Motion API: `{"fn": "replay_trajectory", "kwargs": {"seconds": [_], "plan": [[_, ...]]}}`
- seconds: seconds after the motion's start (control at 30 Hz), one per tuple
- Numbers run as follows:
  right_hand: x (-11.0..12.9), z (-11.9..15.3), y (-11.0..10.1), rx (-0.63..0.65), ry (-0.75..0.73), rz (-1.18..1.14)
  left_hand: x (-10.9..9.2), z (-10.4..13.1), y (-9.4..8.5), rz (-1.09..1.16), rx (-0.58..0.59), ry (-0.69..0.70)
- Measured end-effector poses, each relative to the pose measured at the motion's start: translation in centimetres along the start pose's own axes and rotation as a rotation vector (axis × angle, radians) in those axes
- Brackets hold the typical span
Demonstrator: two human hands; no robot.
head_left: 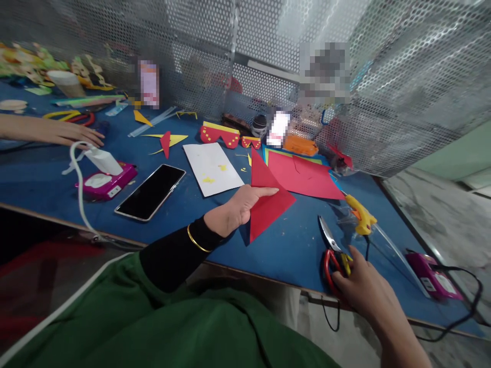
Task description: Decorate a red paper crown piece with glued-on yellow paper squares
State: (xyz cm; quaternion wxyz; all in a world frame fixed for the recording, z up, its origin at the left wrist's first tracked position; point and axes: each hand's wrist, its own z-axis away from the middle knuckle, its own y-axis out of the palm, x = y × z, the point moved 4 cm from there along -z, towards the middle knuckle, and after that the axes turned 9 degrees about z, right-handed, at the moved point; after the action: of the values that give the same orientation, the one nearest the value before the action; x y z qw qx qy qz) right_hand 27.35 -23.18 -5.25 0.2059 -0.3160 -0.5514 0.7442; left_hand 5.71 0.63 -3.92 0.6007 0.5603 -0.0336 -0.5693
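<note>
My left hand [241,207] pinches a folded red paper [268,209] along its near side, thumb lying across its face. The paper has pointed corners and is tilted above the blue table. At the table's front edge my right hand [362,283] has its fingers on the red and yellow handles of a pair of scissors [333,253]. The blades point away from me and are close together. Behind the red paper lie more red sheets [307,176]. A white sheet [213,166] with yellow paper scraps is left of my left hand.
A yellow glue gun [360,214] lies right of the scissors, near a pink power strip [433,276]. On the left are a dark phone [151,191], another power strip [111,181] and another person's hand [57,130]. Red paper masks [219,135] stand toward the metal mesh [264,76].
</note>
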Motion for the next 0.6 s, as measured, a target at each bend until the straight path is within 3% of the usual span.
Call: {"fn": "replay_trajectory", "kwargs": {"seconds": [0.17,0.33,0.47,0.6], "plan": [[-1.1,1.1,-0.2,-0.079,-0.008,-0.157,-0.6,0.7,0.3,-0.044,-0.006,0.017],[-0.2,3.1,-1.8,-0.220,-0.145,-0.791,-0.6,1.2,0.9,-0.046,0.015,0.019],[2.9,3.7,-3.6,0.040,-0.392,-1.053,-0.2,0.9,0.7,-0.040,0.018,0.015],[4.1,3.0,-5.0,-0.054,-0.396,-1.208,0.0,0.7,0.5,-0.059,0.013,0.015]]}}
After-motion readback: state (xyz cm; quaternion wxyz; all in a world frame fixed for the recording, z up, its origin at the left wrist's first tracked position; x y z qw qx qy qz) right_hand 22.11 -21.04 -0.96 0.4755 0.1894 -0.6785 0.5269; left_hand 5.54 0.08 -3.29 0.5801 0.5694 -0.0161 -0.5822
